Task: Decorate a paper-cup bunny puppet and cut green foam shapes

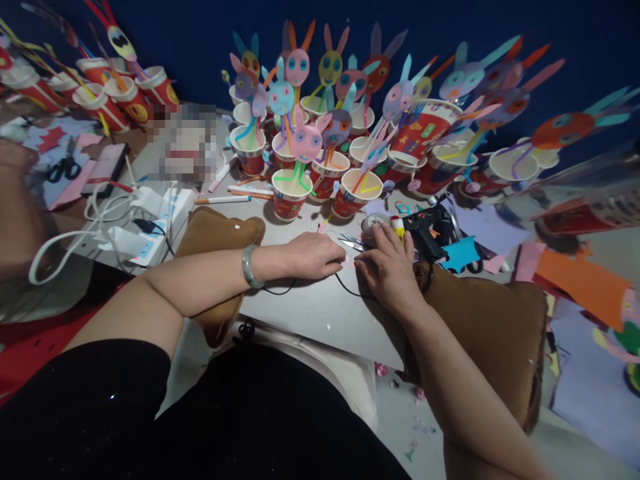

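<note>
Left hand [314,255] palm down on the grey board [320,313], fingers curled loosely, tips pressing something small and pinkish at the board's far edge; whether pinched or merely pinned, cannot tell. Right hand [387,267] just beside it, also palm down, fingers bent over the same spot, nothing clearly clasped; grip likewise too hidden to call. Between the two sets of fingertips, small scissors [350,241], blades lying roughly left to right, tips toward the left hand and touching or nearly touching it. Nearer to the right hand by a shade at the handle end, nearer to the left at the point.

Just past the right fingers, a tape roll [375,223], and right of that a black glue gun [425,230], its thin cord [345,287] running back under both wrists. On the left wrist, a pale bangle [249,267].

Farther out, rows of red paper cups [290,193] holding paper rabbits [306,141] on straws, filling the back of the table. Left, a power strip [150,230] with white cables, pens, a second pair of scissors. Right, loose coloured paper [585,283]. Brown cushions [490,327] under the board.
</note>
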